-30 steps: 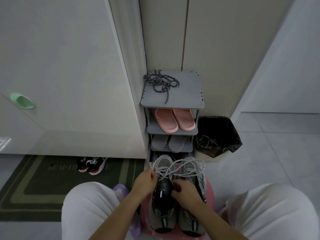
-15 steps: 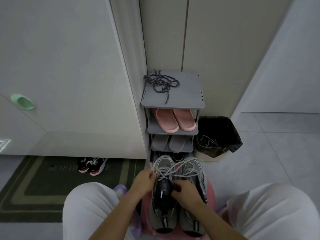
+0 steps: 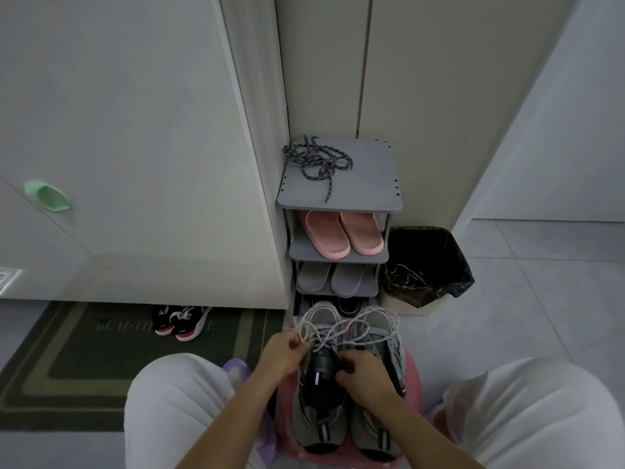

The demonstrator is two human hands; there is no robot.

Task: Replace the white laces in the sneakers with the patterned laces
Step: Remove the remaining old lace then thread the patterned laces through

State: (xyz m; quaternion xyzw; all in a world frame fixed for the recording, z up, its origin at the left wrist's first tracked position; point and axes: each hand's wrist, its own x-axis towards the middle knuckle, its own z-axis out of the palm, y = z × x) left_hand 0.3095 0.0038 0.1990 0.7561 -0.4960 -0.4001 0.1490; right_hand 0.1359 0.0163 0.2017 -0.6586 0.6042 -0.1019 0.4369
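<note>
Grey sneakers (image 3: 319, 424) sit on a pink stool (image 3: 411, 367) between the person's knees, their white laces (image 3: 341, 328) pulled into loose loops. The left hand (image 3: 282, 353) pinches a loop in its fingers. The right hand (image 3: 365, 374) has its fingers curled at a dark tongue; what they grip I cannot tell. The patterned laces (image 3: 316, 160) lie atop the shoe rack (image 3: 365, 177).
</note>
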